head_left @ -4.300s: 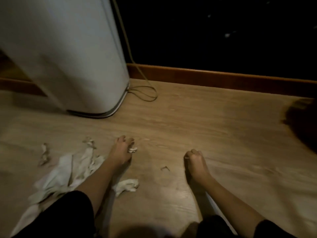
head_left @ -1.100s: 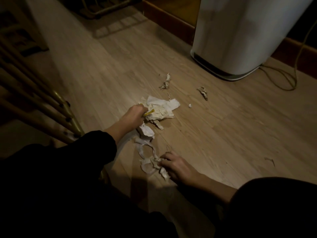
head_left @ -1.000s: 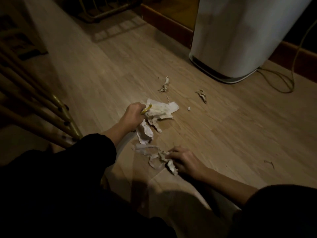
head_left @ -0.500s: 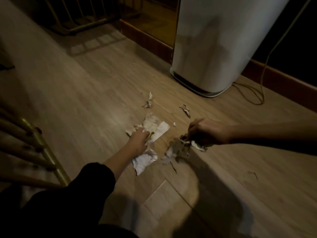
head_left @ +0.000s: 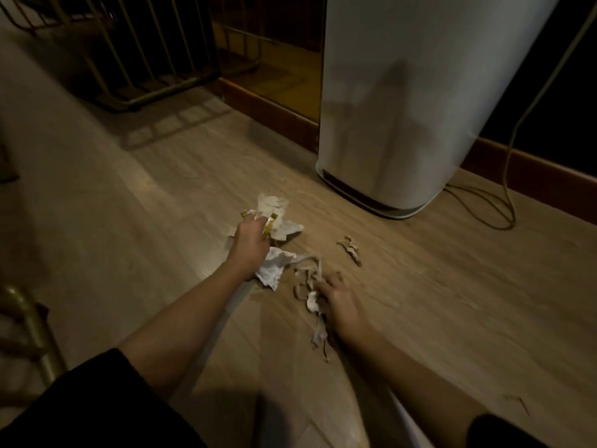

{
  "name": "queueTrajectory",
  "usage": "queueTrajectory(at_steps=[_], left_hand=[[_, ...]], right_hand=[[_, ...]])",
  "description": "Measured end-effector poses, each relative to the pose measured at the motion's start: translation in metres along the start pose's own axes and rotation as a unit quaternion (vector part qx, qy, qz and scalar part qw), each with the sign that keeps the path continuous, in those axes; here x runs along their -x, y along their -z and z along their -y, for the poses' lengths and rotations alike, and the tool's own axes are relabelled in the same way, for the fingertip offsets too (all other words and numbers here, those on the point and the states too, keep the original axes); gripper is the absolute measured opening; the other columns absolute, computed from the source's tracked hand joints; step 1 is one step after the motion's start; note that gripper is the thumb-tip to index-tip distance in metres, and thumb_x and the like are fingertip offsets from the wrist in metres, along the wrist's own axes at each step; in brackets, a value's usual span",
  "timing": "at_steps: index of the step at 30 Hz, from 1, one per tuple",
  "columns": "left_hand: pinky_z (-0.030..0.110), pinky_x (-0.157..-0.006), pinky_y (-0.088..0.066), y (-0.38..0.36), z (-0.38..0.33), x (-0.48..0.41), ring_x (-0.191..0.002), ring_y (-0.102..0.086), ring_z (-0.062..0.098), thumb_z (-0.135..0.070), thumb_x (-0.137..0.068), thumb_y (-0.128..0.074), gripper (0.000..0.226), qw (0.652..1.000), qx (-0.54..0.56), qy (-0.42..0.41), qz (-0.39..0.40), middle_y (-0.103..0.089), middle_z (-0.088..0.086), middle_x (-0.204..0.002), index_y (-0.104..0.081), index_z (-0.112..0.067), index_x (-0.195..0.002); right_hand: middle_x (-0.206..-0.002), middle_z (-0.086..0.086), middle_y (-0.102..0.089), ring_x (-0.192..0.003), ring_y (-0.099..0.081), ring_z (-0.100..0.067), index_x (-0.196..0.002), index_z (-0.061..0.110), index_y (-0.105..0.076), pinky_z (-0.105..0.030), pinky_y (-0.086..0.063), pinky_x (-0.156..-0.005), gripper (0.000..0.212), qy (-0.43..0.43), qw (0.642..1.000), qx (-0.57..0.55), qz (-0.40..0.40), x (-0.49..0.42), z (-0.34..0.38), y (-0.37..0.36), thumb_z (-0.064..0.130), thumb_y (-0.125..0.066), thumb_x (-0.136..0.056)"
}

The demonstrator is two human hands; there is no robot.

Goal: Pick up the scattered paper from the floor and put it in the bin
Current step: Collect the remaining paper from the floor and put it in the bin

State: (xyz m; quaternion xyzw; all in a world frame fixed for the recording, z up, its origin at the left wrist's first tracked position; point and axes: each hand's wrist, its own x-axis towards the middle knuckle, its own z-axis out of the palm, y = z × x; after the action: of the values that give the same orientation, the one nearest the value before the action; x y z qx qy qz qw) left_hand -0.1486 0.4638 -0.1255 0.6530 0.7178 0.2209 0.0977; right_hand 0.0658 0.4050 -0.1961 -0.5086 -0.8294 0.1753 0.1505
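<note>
My left hand (head_left: 250, 245) is closed around a bunch of crumpled white paper (head_left: 274, 210) with a yellow bit in it, low over the wooden floor. More white paper (head_left: 273, 270) hangs under that hand. My right hand (head_left: 342, 303) rests on the floor, its fingers closed on torn paper strips (head_left: 310, 282). One small loose scrap (head_left: 350, 248) lies on the floor to the right of the pile. A tall white bin (head_left: 410, 101) stands behind the paper, near the wall.
A thin cable (head_left: 504, 176) loops on the floor right of the bin. A wooden skirting board (head_left: 529, 171) runs along the dark wall. A metal barred rack (head_left: 135, 56) stands at the back left, and a brass-coloured rail (head_left: 30, 328) at the near left.
My right hand has drawn back toward me and down to the floor, on the torn strips. My left hand has gathered its paper closer. The two scraps near the bin have become one.
</note>
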Motion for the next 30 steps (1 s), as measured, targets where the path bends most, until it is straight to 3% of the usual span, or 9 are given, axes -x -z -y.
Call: queueTrajectory(at_steps=[3, 7, 11, 15, 20, 23, 25, 27, 30], left_hand=[[0.048, -0.090, -0.046, -0.022, 0.000, -0.028, -0.112, -0.048, 0.046, -0.003, -0.080, -0.060, 0.036, 0.996, -0.045, 0.014, 0.071, -0.044, 0.028, -0.127, -0.053, -0.005, -0.115], [0.050, -0.094, -0.041, -0.050, 0.005, -0.040, -0.115, -0.042, 0.049, -0.009, -0.080, -0.059, 0.036, 0.989, -0.061, 0.051, 0.127, -0.043, 0.031, -0.124, -0.051, -0.005, -0.116], [0.043, -0.078, -0.047, -0.062, 0.000, -0.038, -0.094, -0.056, 0.047, 0.002, -0.075, -0.057, 0.020, 0.997, -0.012, 0.015, 0.069, -0.057, 0.036, -0.100, -0.062, 0.007, -0.094], [0.040, -0.063, -0.045, -0.064, -0.008, -0.032, -0.077, -0.059, 0.042, 0.011, -0.069, -0.054, 0.007, 0.998, -0.016, -0.003, 0.053, -0.060, 0.034, -0.083, -0.057, 0.008, -0.074], [0.034, -0.055, -0.035, -0.064, -0.004, -0.005, -0.068, -0.055, 0.038, 0.009, -0.065, -0.055, 0.010, 0.999, 0.004, -0.009, 0.048, -0.057, 0.027, -0.073, -0.050, 0.001, -0.065], [0.028, -0.059, -0.030, -0.051, -0.003, 0.015, -0.071, -0.059, 0.038, 0.006, -0.068, -0.057, 0.004, 0.998, 0.035, -0.004, 0.056, -0.062, 0.028, -0.074, -0.057, 0.004, -0.071], [0.027, -0.063, -0.030, -0.038, -0.005, 0.026, -0.076, -0.060, 0.038, 0.007, -0.072, -0.057, 0.008, 0.998, 0.046, -0.005, 0.052, -0.064, 0.031, -0.079, -0.061, 0.007, -0.078], [0.028, -0.065, -0.032, -0.023, -0.007, 0.033, -0.079, -0.061, 0.039, 0.006, -0.074, -0.056, 0.011, 0.998, 0.053, -0.015, 0.041, -0.064, 0.032, -0.083, -0.061, 0.008, -0.084], [0.033, -0.072, -0.044, -0.001, -0.013, 0.027, -0.090, -0.063, 0.036, 0.002, -0.077, -0.056, 0.018, 0.997, 0.057, -0.037, 0.029, -0.067, 0.027, -0.093, -0.064, 0.002, -0.093]], right_hand=[[-0.108, -0.008, -0.056, -0.094, -0.046, -0.028, -0.100, 0.018, -0.058, -0.040, -0.044, -0.073, 0.025, 0.048, 0.999, -0.010, -0.019, 0.013, -0.005, -0.003, 0.026, -0.043, -0.082], [-0.094, -0.015, -0.061, -0.086, -0.053, -0.033, -0.092, 0.010, -0.063, -0.034, -0.038, -0.070, 0.020, 0.065, 0.995, -0.071, -0.036, -0.006, -0.018, 0.021, 0.014, -0.047, -0.082], [-0.093, -0.018, -0.064, -0.086, -0.054, -0.034, -0.091, 0.004, -0.065, -0.036, -0.041, -0.074, 0.033, 0.001, 0.983, -0.098, -0.153, -0.054, -0.048, 0.047, 0.024, -0.044, -0.075], [-0.116, -0.013, -0.057, -0.103, -0.044, -0.033, -0.103, 0.008, -0.061, -0.040, -0.042, -0.085, 0.024, -0.114, 0.990, -0.004, -0.085, -0.081, -0.068, 0.038, 0.006, -0.057, -0.080], [-0.109, -0.013, -0.057, -0.097, -0.045, -0.029, -0.107, 0.010, -0.056, -0.040, -0.046, -0.072, 0.036, -0.057, 0.994, 0.011, -0.093, -0.041, -0.055, 0.017, 0.002, -0.065, -0.073], [-0.099, -0.016, -0.059, -0.091, -0.049, -0.031, -0.097, 0.006, -0.060, -0.034, -0.038, -0.068, 0.024, -0.061, 0.992, -0.040, -0.103, -0.026, -0.054, 0.026, -0.002, -0.059, -0.074], [-0.085, -0.015, -0.064, -0.082, -0.056, -0.032, -0.083, 0.005, -0.062, -0.035, -0.040, -0.064, 0.018, -0.133, 0.974, -0.139, -0.119, -0.021, -0.054, 0.036, -0.006, -0.054, -0.072], [-0.077, -0.009, -0.068, -0.075, -0.061, -0.025, -0.079, 0.010, -0.065, -0.032, -0.044, -0.062, 0.023, -0.197, 0.948, -0.214, -0.132, -0.014, -0.053, 0.047, -0.008, -0.053, -0.073], [-0.076, -0.003, -0.067, -0.074, -0.061, -0.020, -0.078, 0.016, -0.067, -0.028, -0.042, -0.064, 0.027, -0.199, 0.940, -0.235, -0.148, -0.005, -0.056, 0.069, -0.008, -0.056, -0.073]])
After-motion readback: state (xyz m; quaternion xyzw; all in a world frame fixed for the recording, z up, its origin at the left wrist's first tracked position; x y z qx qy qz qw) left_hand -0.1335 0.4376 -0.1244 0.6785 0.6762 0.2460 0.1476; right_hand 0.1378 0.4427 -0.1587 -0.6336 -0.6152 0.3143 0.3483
